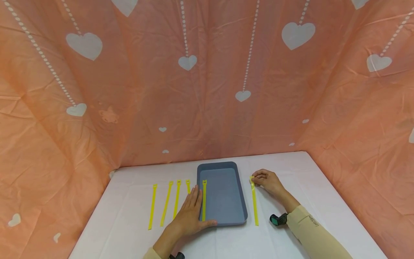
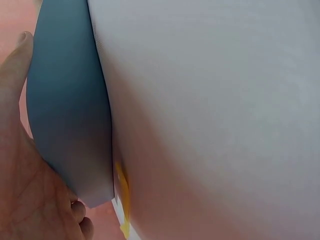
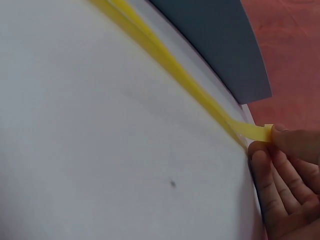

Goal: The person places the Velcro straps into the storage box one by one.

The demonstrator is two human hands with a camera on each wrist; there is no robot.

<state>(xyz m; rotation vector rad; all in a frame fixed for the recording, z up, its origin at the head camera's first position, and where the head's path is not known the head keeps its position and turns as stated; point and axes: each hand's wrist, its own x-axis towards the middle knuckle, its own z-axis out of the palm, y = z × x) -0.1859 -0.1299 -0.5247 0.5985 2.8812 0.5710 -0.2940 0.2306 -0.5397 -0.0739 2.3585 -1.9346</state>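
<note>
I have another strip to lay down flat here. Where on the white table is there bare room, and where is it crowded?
Bare: the table right of the right hand, and the band behind the grey tray. Crowded: left of the tray, where the yellow strips lie side by side next to the left hand.

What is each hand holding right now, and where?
Right hand pinches the yellow strap at its far end. Left hand holds nothing, resting flat against the grey tray.

The rectangular grey-blue plastic tray (image 1: pixel 223 219) looks smooth and matt, the flat yellow strips (image 1: pixel 254 207) slightly glossy, the white table covering (image 1: pixel 129 216) matt.
</note>
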